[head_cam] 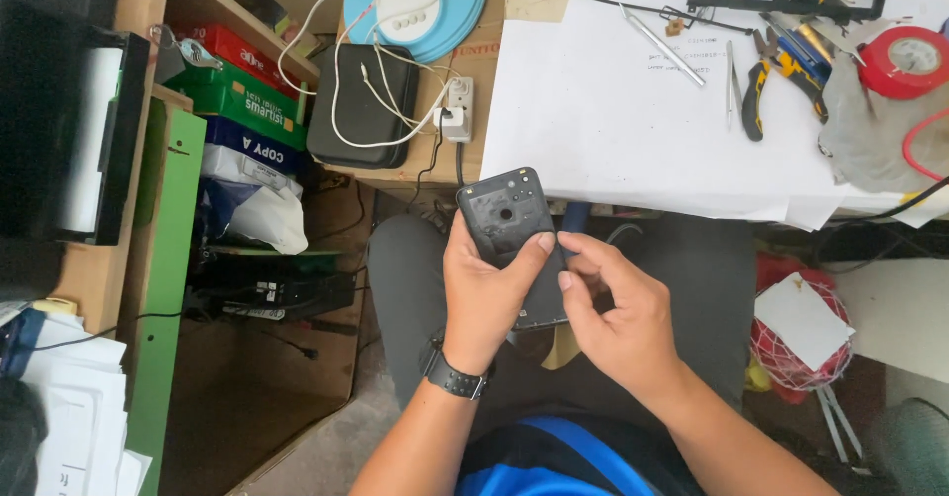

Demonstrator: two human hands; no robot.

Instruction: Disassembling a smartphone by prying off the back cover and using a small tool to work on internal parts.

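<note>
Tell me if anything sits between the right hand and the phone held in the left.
Nothing visible does. The left hand grips the black phone, and the right hand already has its fingertips at the phone's right edge.

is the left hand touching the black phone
Touching. The head view shows the left hand wrapped around the black phone, its thumb pressed across the back cover.

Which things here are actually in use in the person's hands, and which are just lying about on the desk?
In use:
phone, back up, held in left hand
right hand, fingertips at the phone's right edge

Lying about:
pliers on white paper
tweezers
red tape roll
metal rod
charger with white cable
black case
</note>
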